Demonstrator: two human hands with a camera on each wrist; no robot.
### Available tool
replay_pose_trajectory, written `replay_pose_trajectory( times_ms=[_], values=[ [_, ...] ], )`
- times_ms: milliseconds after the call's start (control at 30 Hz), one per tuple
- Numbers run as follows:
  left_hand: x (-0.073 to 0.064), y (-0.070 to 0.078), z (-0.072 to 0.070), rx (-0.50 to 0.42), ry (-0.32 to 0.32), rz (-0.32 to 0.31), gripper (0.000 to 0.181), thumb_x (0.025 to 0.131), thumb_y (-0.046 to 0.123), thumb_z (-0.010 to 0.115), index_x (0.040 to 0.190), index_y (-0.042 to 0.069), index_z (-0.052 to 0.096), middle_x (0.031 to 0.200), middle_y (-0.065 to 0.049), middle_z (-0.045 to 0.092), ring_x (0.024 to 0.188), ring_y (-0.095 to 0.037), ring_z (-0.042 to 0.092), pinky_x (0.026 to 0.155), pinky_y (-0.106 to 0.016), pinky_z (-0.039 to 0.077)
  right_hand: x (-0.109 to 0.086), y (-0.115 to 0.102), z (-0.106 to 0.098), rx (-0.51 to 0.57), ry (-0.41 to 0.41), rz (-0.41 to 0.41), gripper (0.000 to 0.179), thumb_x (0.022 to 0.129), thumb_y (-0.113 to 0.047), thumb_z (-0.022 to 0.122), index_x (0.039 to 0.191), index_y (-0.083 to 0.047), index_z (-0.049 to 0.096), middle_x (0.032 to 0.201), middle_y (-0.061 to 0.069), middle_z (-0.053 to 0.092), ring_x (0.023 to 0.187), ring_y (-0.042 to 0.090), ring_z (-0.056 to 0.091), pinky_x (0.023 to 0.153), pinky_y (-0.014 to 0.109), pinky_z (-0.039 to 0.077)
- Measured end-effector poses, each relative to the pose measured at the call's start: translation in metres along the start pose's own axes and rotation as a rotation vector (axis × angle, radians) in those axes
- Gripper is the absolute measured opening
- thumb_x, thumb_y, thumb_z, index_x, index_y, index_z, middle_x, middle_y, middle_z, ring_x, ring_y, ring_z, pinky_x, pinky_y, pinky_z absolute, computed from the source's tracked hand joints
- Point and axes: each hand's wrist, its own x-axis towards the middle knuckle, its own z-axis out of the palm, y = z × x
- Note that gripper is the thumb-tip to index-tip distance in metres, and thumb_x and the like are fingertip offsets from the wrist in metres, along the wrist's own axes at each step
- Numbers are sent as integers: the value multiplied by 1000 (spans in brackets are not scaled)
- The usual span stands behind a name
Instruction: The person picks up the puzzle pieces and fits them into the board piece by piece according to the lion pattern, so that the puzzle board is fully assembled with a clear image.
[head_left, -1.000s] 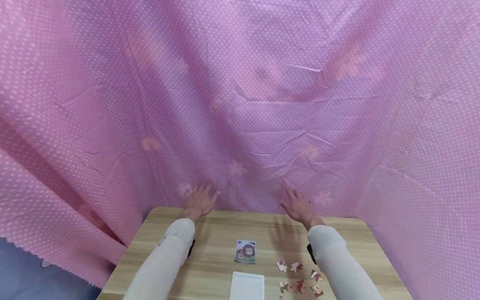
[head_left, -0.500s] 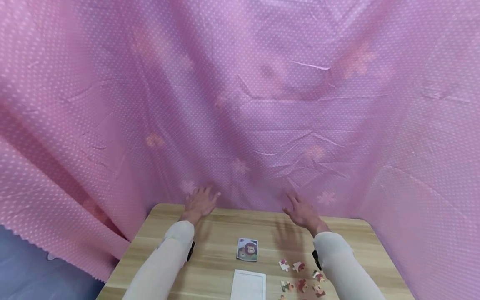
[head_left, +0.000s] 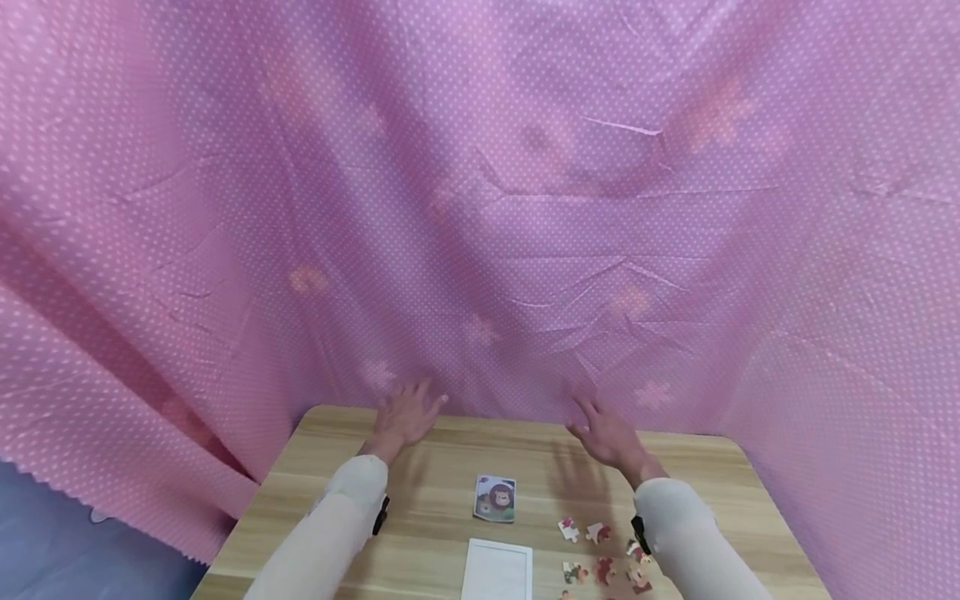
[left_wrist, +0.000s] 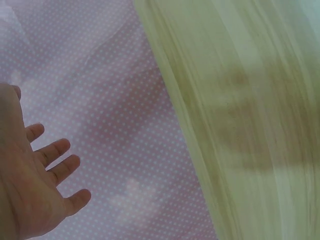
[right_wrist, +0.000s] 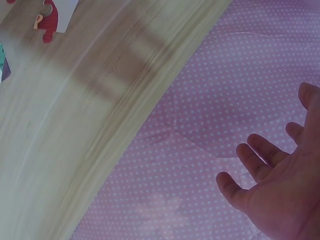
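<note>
My left hand (head_left: 407,414) hovers over the far left part of the table with its fingers spread, and it holds nothing. In the left wrist view that hand (left_wrist: 35,185) shows its palm and parted fingers against the cloth. Across from it, my right hand (head_left: 606,433) is likewise spread and bare above the far right side; its palm (right_wrist: 285,195) appears in the right wrist view. Between the forearms lie a lion picture card (head_left: 495,498) and, nearer me, a white frame-like tray (head_left: 497,571). Several jigsaw pieces (head_left: 604,570) are scattered left of my right forearm.
The wooden table (head_left: 480,450) has a far edge close to a pink dotted cloth (head_left: 480,250), which hangs behind it and along both sides. One jigsaw piece (right_wrist: 49,22) shows in the right wrist view. Blue material (head_left: 67,533) lies low at the left.
Both hands have drawn slightly down and back toward me, still spread. The view has shifted a little. Card, tray and jigsaw pieces keep their places on the table.
</note>
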Motion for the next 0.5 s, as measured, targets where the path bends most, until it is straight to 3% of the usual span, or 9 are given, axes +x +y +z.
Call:
replay_pose_trajectory(
  times_ms=[233, 500],
  values=[
    [-11, -6, 9, -35, -11, -16, 67, 99, 58, 31, 152, 17, 29, 157, -13, 31, 144, -39, 28, 114, -68, 13, -9, -2, 3, 43, -13, 22, 63, 97, -42, 51, 151, -15, 33, 149, 26, 40, 131, 49, 42, 103, 65, 38],
    [-23, -7, 17, -77, -11, 6, 69, 99, 57, 33, 151, 13, 31, 156, -15, 33, 143, -39, 30, 115, -64, 21, -17, -2, 7, 81, -48, 59, 61, 99, -43, 48, 151, -15, 32, 152, 24, 36, 133, 49, 40, 101, 69, 35]
  ],
)
